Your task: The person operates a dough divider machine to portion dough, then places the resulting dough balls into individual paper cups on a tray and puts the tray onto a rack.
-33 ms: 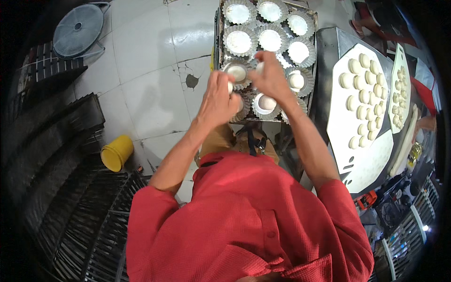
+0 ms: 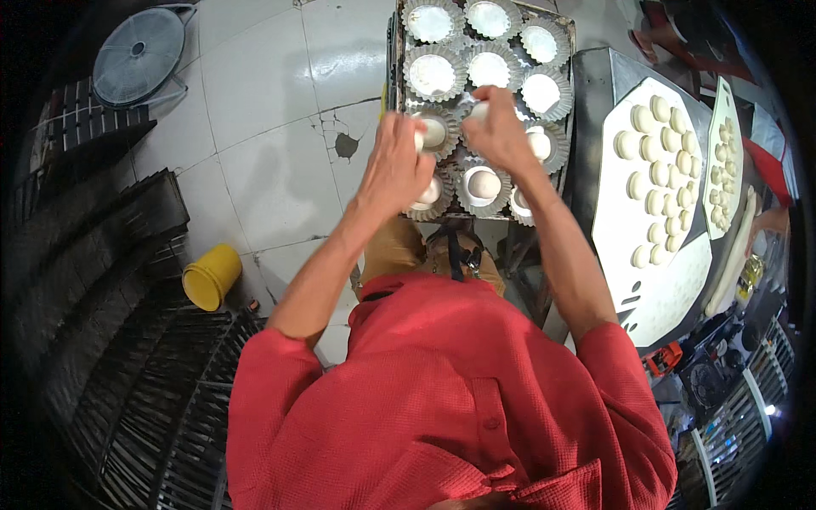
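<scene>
A dark metal tray [image 2: 398, 68] in front of me holds rows of fluted metal tins [image 2: 499, 19] lined with white paper. My left hand [image 2: 395, 161] is closed around a pale dough ball [image 2: 419, 141], over the left side of the tray beside a lined tin. My right hand [image 2: 500, 132], slightly blurred, pinches another dough ball [image 2: 480, 111] above the middle column. Along the row nearest me, dough balls sit in the tins, one plainly seen in the middle tin [image 2: 484, 184]. Another dough ball [image 2: 539, 144] rests in a tin at the right, partly behind my right hand.
To the right, a white board [image 2: 625, 183] carries several dough balls on a dark table [image 2: 591, 110]; a narrower board [image 2: 718, 217] beyond bears smaller pieces. A yellow bucket [image 2: 211, 279] and a round fan [image 2: 136, 55] stand on the left. Black metal racks [image 2: 161, 408] line the lower left.
Both hands have moved slightly away from me, the right one also a little rightward. The dough ball in the near left tin shows more now.
</scene>
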